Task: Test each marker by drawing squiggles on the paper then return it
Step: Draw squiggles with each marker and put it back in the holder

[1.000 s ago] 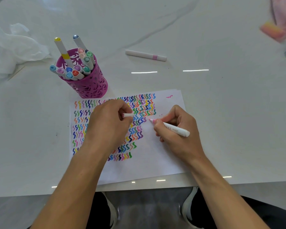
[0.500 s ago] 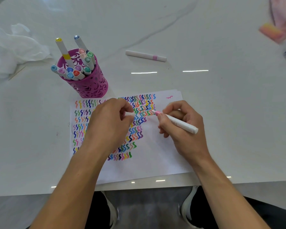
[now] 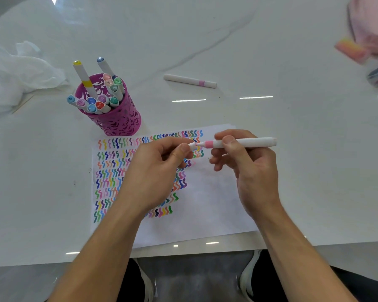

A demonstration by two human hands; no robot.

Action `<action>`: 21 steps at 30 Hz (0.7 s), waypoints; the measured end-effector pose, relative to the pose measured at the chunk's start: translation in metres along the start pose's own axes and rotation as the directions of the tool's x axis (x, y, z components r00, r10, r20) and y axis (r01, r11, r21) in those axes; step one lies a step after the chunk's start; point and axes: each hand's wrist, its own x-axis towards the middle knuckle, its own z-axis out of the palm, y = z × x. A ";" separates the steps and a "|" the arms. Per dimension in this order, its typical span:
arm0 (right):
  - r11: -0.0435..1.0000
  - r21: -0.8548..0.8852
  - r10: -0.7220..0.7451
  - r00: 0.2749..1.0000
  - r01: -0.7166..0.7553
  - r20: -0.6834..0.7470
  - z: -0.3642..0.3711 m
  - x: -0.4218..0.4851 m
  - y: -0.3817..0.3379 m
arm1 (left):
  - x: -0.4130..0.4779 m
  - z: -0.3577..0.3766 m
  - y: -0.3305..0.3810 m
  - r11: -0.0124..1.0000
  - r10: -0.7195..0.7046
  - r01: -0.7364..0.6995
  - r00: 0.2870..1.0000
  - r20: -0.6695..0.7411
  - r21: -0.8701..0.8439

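A white sheet of paper lies near the table's front edge, its left half covered with coloured squiggles. My right hand holds a white marker with a pink band level above the paper, tip pointing left. My left hand pinches the white cap right at the marker's pink tip; the two touch. A purple cut-out pen cup with several capped markers stands behind the paper's left corner.
Another white marker with a pink band lies on the table beyond the paper. Crumpled white tissue sits at the far left. Pink items lie blurred at the far right. The table's front edge runs just below the paper.
My right hand lifted the marker off the paper and turned it level. The tip has come up to the cap held in my left hand.
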 end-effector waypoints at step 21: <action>0.997 -0.079 0.022 0.999 -0.018 0.043 0.001 -0.002 0.002 | -0.001 -0.006 0.002 0.999 0.032 -0.038 0.990 0.134 0.039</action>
